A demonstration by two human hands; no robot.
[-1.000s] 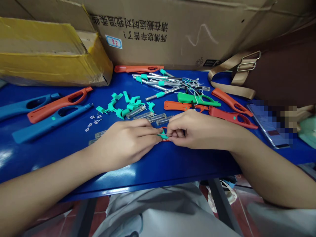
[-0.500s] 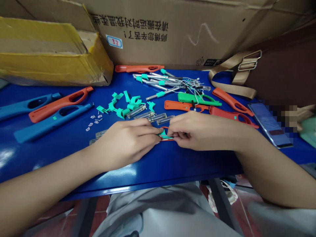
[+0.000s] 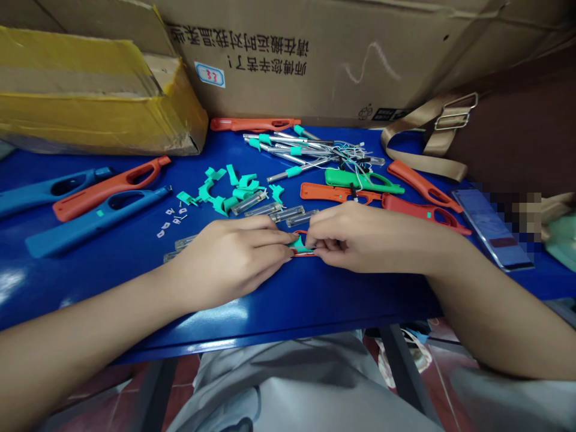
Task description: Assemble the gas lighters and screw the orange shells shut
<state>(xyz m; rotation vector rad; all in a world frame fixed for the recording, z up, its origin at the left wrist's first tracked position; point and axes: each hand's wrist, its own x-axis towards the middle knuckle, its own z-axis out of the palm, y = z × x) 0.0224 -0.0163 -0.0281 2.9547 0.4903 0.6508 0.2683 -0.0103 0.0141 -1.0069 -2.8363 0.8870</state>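
Teal piece [image 3: 297,244] at orange shell [image 3: 304,255], frame centre | left hand [image 3: 245,255]: fingers closed over shell's left part | right hand [image 3: 360,237]: fingers curled at teal piece, can't tell if pinching | risk: uneven push could pop it loose; knuckle bump could roll clear tubes [image 3: 288,214]

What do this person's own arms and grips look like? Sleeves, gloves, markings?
Left grip and right grip: bare human hands; no gloves, rings or watch visible. Left forearm and right forearm: bare, no markings seen. Blurred light-grey cloth by the right elbow, probably a sleeve; no left sleeve in frame.
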